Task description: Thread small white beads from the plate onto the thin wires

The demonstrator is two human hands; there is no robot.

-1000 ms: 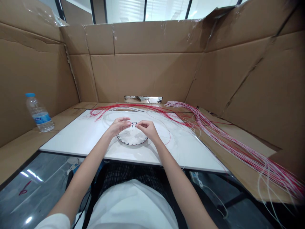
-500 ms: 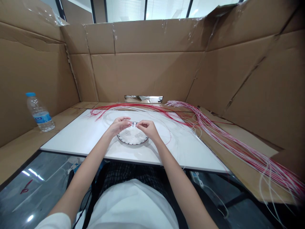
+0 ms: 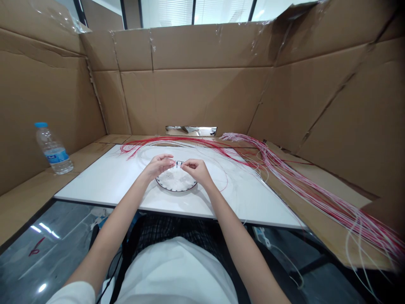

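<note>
Closest to my view, a white top (image 3: 174,270) and dark plaid lap (image 3: 177,228) sit below the table edge. From the lower corners, my left forearm (image 3: 110,228) and right forearm (image 3: 240,240) angle inward and forward, wrists raised. The left hand (image 3: 158,166) and right hand (image 3: 196,171) curl toward each other, almost meeting above the far rim of a round dish with a dark rim (image 3: 176,191). Each hand's thumb and fingers are drawn closely together, pinching at a spot just above the rim, but I cannot tell whether they hold a fine strand. The dish lies on a white board (image 3: 95,190) directly below the hands, with a white, crumpled-looking filling (image 3: 175,179) inside. Thin red wires (image 3: 177,140) arc along the board's far edge, and a long bundle of red-and-white wires (image 3: 316,198) sweeps away to the right over cardboard. A plastic water bottle (image 3: 53,148) stands upright on the left, and cardboard walls (image 3: 190,97) rise behind everything.
</note>
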